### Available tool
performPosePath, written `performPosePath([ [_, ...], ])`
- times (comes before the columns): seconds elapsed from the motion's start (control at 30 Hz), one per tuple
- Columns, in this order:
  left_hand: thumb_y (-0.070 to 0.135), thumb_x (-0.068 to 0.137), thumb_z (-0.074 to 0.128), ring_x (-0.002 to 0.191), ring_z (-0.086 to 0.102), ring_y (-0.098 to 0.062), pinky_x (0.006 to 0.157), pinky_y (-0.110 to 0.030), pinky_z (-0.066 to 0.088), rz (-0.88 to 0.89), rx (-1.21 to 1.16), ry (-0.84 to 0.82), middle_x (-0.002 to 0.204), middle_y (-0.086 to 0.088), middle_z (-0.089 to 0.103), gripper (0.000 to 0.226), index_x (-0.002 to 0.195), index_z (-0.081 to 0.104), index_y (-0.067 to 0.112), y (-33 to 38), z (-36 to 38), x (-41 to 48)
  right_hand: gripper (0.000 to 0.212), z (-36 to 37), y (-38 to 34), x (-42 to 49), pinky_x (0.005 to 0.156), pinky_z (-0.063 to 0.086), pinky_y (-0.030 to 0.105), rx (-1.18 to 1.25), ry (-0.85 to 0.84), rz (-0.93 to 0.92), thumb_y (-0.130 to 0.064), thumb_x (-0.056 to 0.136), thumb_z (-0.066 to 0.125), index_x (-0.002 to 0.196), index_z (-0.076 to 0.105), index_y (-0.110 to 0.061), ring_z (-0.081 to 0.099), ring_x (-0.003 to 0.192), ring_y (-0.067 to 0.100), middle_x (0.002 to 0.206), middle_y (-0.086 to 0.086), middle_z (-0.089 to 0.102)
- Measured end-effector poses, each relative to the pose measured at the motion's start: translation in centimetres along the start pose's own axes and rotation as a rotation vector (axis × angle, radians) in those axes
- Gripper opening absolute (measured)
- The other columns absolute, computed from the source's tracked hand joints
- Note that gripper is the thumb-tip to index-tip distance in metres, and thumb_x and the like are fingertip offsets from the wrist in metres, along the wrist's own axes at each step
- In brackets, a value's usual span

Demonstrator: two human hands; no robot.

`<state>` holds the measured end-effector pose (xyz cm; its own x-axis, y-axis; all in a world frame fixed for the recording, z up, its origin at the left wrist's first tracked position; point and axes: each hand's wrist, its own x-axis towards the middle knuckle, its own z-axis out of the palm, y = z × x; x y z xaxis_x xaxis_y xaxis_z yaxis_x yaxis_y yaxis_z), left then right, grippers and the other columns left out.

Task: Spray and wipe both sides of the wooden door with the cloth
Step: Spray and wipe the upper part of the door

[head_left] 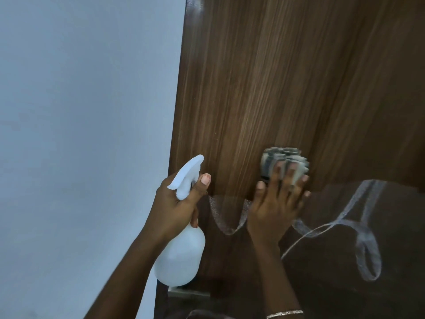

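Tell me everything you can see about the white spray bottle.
The white plastic spray bottle has a rounded, milky body and a white trigger head. The left hand grips its neck, thumb beside the head, holding it roughly upright in the air, by the left edge of the brown wooden door. Nothing else visibly touches it.

Indoors, most likely a room or passage in a home, though impossible to tell which room. Seen close up: a wooden door (276, 77) faced in dark brown, straight-grained veneer, set beside a plain, smooth wall (80, 111) painted pale blue-grey. Household touches as well: a plain white spray bottle (181, 256), a bunched grey cloth (282, 155) pressed to the wood, and sheer dark fabric (340, 203) with a glittery border at lower right.
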<state>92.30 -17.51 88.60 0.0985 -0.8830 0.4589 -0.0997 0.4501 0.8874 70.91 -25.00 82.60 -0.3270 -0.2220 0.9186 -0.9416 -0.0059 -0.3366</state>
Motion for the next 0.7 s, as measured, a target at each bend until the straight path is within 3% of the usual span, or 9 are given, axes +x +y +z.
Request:
performPosePath([
  [0.13,0.058,0.069,0.054,0.044,0.060,-0.005,0.045,-0.006,0.045,-0.012,-0.015,0.012,0.048,0.011,0.058,0.047,0.099,0.059,0.023,0.4,1.3,-0.6,0.057,-0.5,0.5,1.6,0.124,0.012,0.061,0.119,0.077,0.339,-0.036,0.111,0.029,0.164,0.015,-0.020,0.002,0.157,0.040,0.172,0.010,0.009],
  [0.2,0.056,0.068,0.054,0.046,0.060,-0.002,0.043,-0.004,0.042,-0.008,-0.027,0.012,0.047,0.011,0.058,0.038,0.093,0.057,0.027,1.0,2.3,-1.1,0.058,-0.4,-1.8,1.5,0.125,0.009,0.059,0.138,0.068,0.360,-0.034,0.110,0.032,0.164,0.019,-0.017,0.000,0.157,0.042,0.171,0.011,0.010],
  [0.33,0.054,0.068,0.054,0.051,0.061,0.006,0.045,-0.003,0.042,0.000,-0.026,0.018,0.055,0.012,0.062,0.024,0.088,0.049,0.040,1.9,4.5,-2.1,0.057,0.2,-3.4,-1.0,0.125,0.013,0.061,0.069,-0.046,-0.012,-0.037,0.108,0.041,0.162,0.028,-0.022,0.005,0.157,0.040,0.171,0.007,0.016],
  [0.4,0.056,0.069,0.054,0.053,0.063,-0.001,0.046,-0.004,0.043,-0.005,-0.017,0.022,0.065,0.010,0.063,0.028,0.093,0.048,0.043,2.0,5.7,-2.5,0.055,0.0,-1.6,-1.4,0.124,0.016,0.061,0.047,-0.086,-0.201,-0.038,0.109,0.045,0.160,0.031,-0.026,0.009,0.158,0.035,0.170,0.003,0.020],
  [0.47,0.058,0.071,0.054,0.057,0.065,-0.005,0.048,-0.006,0.045,-0.017,-0.011,0.015,0.068,0.011,0.065,0.031,0.096,0.049,0.041,2.3,6.9,-2.7,0.056,-0.7,1.0,-0.7,0.125,0.013,0.060,0.029,-0.113,-0.260,-0.039,0.108,0.046,0.160,0.031,-0.028,0.009,0.158,0.032,0.169,0.002,0.021],
  [0.6,0.041,0.086,0.058,0.056,0.055,0.022,0.045,-0.001,0.040,-0.002,-0.040,-0.028,0.053,0.041,0.054,0.016,0.086,0.043,0.041,3.0,9.3,-3.4,0.056,-2.6,8.6,2.2,0.124,0.010,0.063,0.014,-0.079,0.000,-0.038,0.109,0.035,0.163,0.024,-0.027,0.003,0.158,0.036,0.172,0.004,0.011],
  [0.7,0.032,0.092,0.060,0.054,0.053,0.025,0.045,0.000,0.039,0.028,-0.035,-0.049,0.052,0.034,0.056,0.023,0.087,0.041,0.045,3.5,10.9,-4.1,0.057,-3.9,13.5,4.3,0.122,0.013,0.065,0.083,-0.006,0.234,-0.036,0.111,0.029,0.165,0.014,-0.025,0.002,0.157,0.040,0.172,0.007,0.007],
])
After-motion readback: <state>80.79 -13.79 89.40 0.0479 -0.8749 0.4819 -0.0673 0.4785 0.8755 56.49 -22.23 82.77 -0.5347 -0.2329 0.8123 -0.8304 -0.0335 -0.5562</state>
